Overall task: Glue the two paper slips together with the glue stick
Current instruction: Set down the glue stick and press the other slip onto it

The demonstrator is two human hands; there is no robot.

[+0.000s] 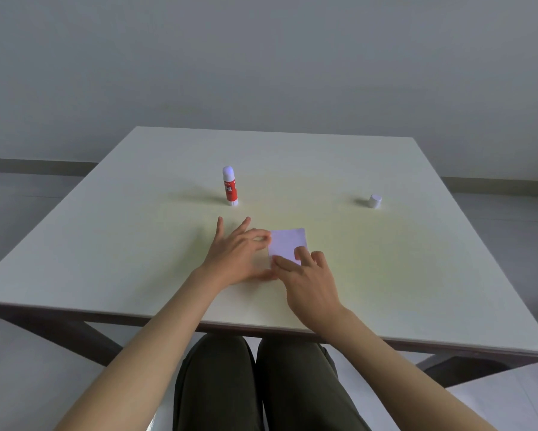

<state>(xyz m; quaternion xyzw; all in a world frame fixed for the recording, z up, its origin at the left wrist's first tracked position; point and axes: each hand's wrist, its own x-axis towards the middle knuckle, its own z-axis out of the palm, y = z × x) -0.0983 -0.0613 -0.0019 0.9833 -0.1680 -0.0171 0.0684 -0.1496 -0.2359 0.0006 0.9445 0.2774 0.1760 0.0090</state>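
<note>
A white paper slip [287,242] lies flat on the table in front of me; I cannot tell whether a second slip sits under it. My left hand [238,251] rests at its left edge, thumb and forefinger pinched at the paper's border, other fingers spread. My right hand [308,275] presses fingertips down on the slip's near edge. The red glue stick [230,186] stands upright and uncapped behind my left hand, apart from both hands. Its white cap [375,201] sits far to the right.
The pale square table [137,244] has its near edge just above my knees. Grey floor and a plain wall lie beyond. A white surface [510,396] shows at the bottom right.
</note>
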